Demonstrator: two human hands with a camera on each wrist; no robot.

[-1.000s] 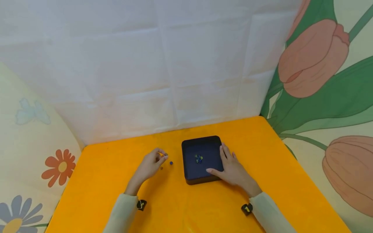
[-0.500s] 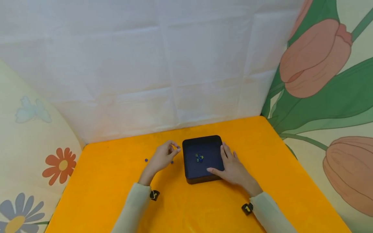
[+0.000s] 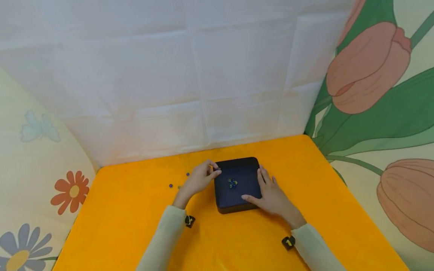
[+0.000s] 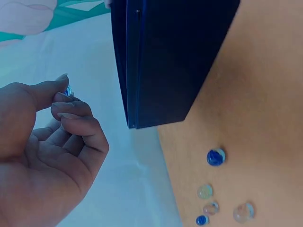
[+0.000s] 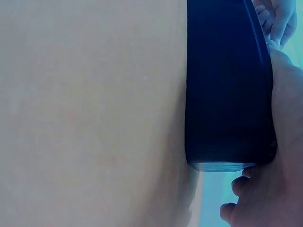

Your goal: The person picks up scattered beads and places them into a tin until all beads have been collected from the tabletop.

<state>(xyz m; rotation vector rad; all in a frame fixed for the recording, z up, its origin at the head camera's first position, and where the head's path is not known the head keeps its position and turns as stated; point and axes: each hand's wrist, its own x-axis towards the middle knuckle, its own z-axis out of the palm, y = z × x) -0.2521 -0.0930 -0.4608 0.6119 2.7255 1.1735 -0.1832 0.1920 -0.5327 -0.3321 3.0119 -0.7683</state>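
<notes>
My left hand [image 3: 199, 178] is over the left rim of a square black box [image 3: 237, 207]. Between thumb and fingertips it pinches a small glass marble [image 4: 68, 91], its other fingers curled in. A cluster of blue and yellow-green marbles [image 3: 232, 183] lies on the box floor. On the box's right side, my right hand [image 3: 274, 197] holds the wall, thumb reaching over the inside and fingers along the outside. In the right wrist view some of those fingers [image 5: 240, 186] show past the box's corner.
Loose marbles lie left of the box on the orange tablecloth [image 3: 118, 218], among them a blue marble [image 4: 216, 157] and a clear one [image 4: 243, 213]. White cloth [image 3: 152, 94] hangs behind the table, and a flower-print sheet [image 3: 359, 120] stands at the right.
My left hand has carried the pinched marble rightward and away from me, from the tablecloth to the box's left rim, uncovering loose marbles behind it. The right hand and box stay nearly still.
</notes>
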